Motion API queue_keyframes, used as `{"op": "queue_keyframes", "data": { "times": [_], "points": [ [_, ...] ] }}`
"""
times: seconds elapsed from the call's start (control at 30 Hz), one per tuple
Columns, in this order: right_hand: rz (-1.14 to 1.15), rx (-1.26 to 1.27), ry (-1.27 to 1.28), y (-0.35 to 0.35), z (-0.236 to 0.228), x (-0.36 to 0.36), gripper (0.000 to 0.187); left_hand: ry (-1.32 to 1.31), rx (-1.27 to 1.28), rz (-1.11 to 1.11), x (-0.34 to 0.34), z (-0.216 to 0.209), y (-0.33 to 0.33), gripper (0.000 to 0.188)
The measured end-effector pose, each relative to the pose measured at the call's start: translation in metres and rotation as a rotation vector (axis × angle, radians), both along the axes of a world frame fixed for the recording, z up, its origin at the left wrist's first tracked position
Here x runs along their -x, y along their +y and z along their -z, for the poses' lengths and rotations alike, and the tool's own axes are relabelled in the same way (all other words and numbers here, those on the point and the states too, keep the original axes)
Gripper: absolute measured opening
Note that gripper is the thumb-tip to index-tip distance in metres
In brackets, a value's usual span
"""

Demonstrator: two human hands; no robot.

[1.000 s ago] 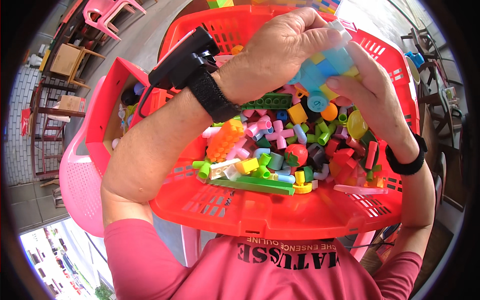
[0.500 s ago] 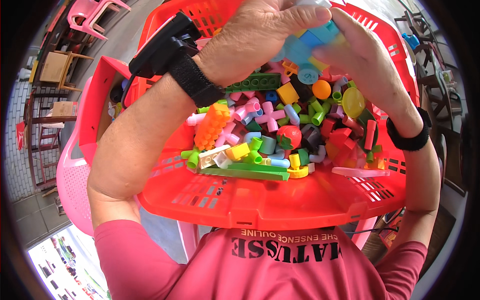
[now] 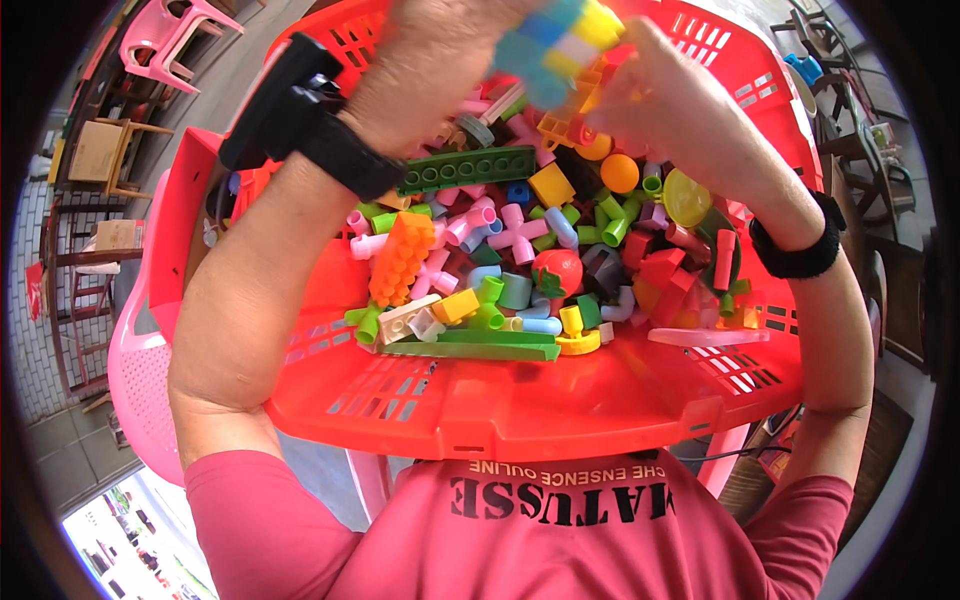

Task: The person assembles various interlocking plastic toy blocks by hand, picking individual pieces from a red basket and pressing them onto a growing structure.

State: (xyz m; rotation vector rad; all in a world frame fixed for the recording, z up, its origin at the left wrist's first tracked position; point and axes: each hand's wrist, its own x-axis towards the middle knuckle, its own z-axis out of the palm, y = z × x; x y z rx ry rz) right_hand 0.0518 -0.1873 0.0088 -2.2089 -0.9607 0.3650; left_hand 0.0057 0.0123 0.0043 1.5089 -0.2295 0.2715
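Note:
At the far side of the red basket (image 3: 480, 400), my left hand (image 3: 435, 65) grips a building-block toy (image 3: 560, 42) in blue, yellow and pale pieces, with round light-blue parts low on it. Motion blurs the toy, and part of it is hidden by the hand. My right hand (image 3: 670, 105) is just right of the toy, its blurred fingers apart and seemingly off it. Below the hands lie loose toy pieces: a green studded strip (image 3: 468, 168), an orange studded block (image 3: 403, 258), a pink cross-shaped connector (image 3: 517, 233), a strawberry-like toy (image 3: 557, 272) and an orange ball (image 3: 620, 174).
The basket has slotted sides and a wide near rim close to my shirt. At its left are a red box (image 3: 180, 225) and a pink perforated plastic chair (image 3: 140, 385). Another pink chair (image 3: 165, 40) stands at the far left, near wooden furniture (image 3: 105, 155).
The block toy has moved left with my left hand, and it has turned so more yellow shows. My right hand has come away from it. The whole view has shifted slightly.

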Motion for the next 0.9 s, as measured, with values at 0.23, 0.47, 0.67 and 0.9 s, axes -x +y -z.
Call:
{"op": "queue_keyframes", "data": {
  "times": [0.23, 0.47, 0.67, 0.9],
  "points": [
    [-0.834, 0.167, -0.283, -0.008, 0.033, 0.024, 0.022, -0.076, 0.015, -0.126, -0.01, -0.002, 0.022, 0.041],
    [-0.833, 0.189, -0.365, -0.01, 0.054, 0.044, 0.016, -0.042, -0.041, -0.007, -0.004, -0.001, 0.014, 0.043],
    [-0.851, 0.144, -0.521, 0.004, 0.04, 0.059, 0.024, -0.113, -0.064, 0.115, -0.017, 0.004, 0.024, 0.043],
    [-1.101, 0.175, -0.284, 0.0, 0.046, 0.081, 0.054, -0.119, -0.037, 0.076, -0.016, 0.011, 0.018, 0.047]
  ]
}}
